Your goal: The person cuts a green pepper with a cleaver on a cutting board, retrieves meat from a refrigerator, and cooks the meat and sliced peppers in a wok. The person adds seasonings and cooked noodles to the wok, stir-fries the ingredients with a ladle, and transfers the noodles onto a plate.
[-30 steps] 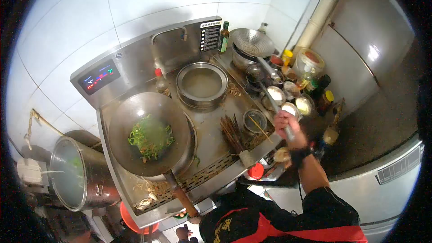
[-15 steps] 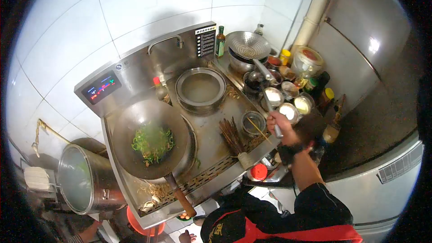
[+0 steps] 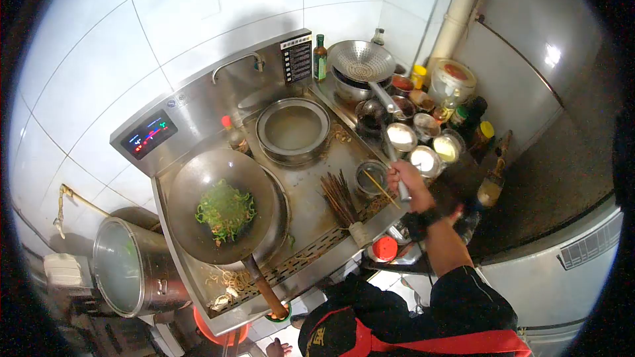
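- Head view: the right hand has its grip closed around the metal handle of a ladle, which slants up and left among the seasoning bowls.
- On the left of the steel bench sits a wok, green shredded food in its base; its wooden handle points to the front edge.
- Between wok and hand lie a bundled stick brush and a small bowl with a thin stick across it.
- Another hand is cut off at the bottom; whose it is, and its grip, I cannot tell.
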Tool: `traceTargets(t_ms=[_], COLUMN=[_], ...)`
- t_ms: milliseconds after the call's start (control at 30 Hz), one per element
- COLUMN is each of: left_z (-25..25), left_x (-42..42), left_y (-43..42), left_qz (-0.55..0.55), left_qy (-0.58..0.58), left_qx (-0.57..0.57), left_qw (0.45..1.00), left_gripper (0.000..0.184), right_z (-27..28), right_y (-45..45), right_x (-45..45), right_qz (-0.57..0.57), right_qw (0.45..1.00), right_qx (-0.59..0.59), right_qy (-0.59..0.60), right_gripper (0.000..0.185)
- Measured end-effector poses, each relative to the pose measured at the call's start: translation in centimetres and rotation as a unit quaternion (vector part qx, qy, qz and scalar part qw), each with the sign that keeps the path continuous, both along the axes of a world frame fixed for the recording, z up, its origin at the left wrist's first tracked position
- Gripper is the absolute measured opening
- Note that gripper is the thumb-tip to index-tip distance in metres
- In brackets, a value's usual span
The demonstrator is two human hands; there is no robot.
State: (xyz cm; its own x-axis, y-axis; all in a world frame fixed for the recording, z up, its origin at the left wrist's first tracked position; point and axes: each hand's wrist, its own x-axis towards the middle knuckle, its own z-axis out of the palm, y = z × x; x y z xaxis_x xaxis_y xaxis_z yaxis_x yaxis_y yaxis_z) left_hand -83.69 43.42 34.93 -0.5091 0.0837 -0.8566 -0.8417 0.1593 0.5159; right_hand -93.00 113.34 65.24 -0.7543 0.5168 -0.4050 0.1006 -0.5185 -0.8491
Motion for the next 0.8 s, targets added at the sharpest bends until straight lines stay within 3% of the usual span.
traceTargets(t_ms=[167, 300, 367, 400, 433, 500, 533, 567, 600, 700, 733, 800], left_z=[0.5, 0.0, -1.5, -2.9, -4.2, -5.9, -4.9, -3.4, -2.1, 1.4, 0.6, 1.1], left_x=[0.1, 0.3, -0.3, -1.1, -1.4, -0.6, 0.7, -0.2, -0.1, 0.0, -0.3, 0.5], left_y=[1.0, 0.7, 0.5, 0.3, 0.0, -1.1, -1.2, -0.1, 0.6, 2.1, 2.0, 2.3], left_qz=[-0.001, -0.037, -0.031, -0.002, 0.035, 0.003, 0.021, 0.037, 0.030, 0.003, 0.029, 0.062], left_qy=[0.016, 0.019, 0.024, -0.033, -0.091, -0.036, -0.018, 0.002, 0.024, 0.061, 0.005, 0.007], left_qx=[-0.001, -0.012, -0.001, 0.013, 0.026, 0.032, 0.018, 0.004, -0.030, -0.095, -0.079, -0.076], left_qw=[1.000, 0.999, 0.999, 0.999, 0.995, 0.999, 0.999, 0.999, 0.999, 0.994, 0.996, 0.995], left_gripper=[0.054, 0.054, 0.052, 0.047, 0.049, 0.046, 0.045, 0.045, 0.044, 0.042, 0.042, 0.042], right_z=[1.6, 2.7, 2.6, 3.1, 4.2, 4.2, 0.8, 3.6, 4.7, 5.8, 5.0, 3.1], right_y=[-1.3, -1.9, -1.9, -2.5, -3.6, -4.8, -3.5, -6.2, -8.5, -12.2, -12.8, -13.8], right_x=[0.4, 0.6, 0.8, 1.2, 1.9, 2.4, 2.4, 2.7, 2.6, 2.8, 2.5, 1.3], right_qz=[-0.079, -0.069, -0.072, -0.061, -0.030, 0.047, 0.050, 0.106, 0.103, 0.154, 0.166, 0.267], right_qw=[0.992, 0.996, 0.988, 0.988, 0.991, 0.993, 0.987, 0.964, 0.981, 0.970, 0.968, 0.875], right_qx=[-0.081, -0.049, -0.124, -0.128, -0.117, -0.104, -0.147, -0.234, -0.164, -0.180, -0.179, -0.404], right_qy=[0.050, 0.030, 0.060, 0.054, 0.061, 0.031, 0.040, 0.063, 0.030, -0.049, -0.051, -0.011], right_gripper=[0.013, 0.012, 0.015, 0.015, 0.018, 0.028, 0.032, 0.033, 0.034, 0.034, 0.034, 0.031])
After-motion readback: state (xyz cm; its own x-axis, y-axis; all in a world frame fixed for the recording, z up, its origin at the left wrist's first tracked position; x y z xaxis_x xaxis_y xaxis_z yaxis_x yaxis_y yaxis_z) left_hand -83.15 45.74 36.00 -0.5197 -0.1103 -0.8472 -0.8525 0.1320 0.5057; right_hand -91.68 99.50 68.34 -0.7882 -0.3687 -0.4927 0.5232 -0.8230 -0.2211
